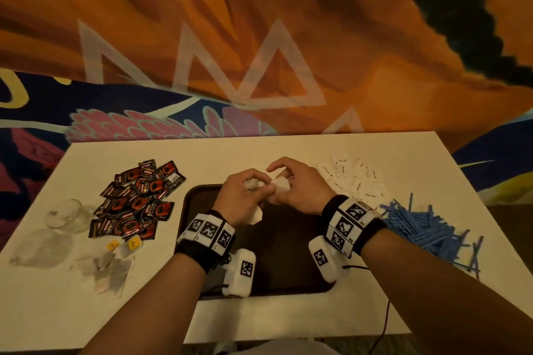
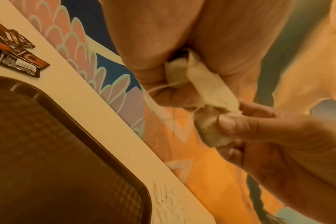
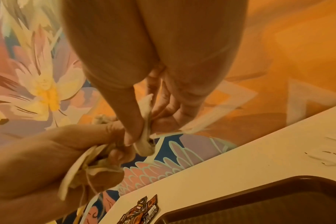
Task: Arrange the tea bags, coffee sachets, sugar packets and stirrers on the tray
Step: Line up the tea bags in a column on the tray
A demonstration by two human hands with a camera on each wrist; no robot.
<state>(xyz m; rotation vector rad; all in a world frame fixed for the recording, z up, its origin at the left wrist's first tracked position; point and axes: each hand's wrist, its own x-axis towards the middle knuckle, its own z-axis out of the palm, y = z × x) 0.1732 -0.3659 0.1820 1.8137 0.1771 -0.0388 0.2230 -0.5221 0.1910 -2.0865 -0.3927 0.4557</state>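
Head view: both hands meet above the far edge of the tray (image 1: 199, 199), the left hand (image 1: 240, 196) gripping bunched tea bags (image 1: 281, 184) and the right hand (image 1: 300, 186) pinching one.

Left wrist view: the strings (image 2: 163, 87) look tangled, so a hard pull could tear a bag.

Right wrist view: the bags hang over the counter (image 3: 249, 163), where a freed one could drop outside the tray.

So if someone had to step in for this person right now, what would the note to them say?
Left hand: grips a bunch of tea bags above the tray.
Right hand: pinches one tea bag from that bunch, seemingly pulling it free of the strings.
On the table: coffee sachets piled left of the tray, a few more tea bags at the near left, sugar packets to the right, blue stirrers further right.
Done: nothing visibly laid on the tray, though the hands hide part of it.
Left: separate the tea bags, then arrange all four kinds on the tray.
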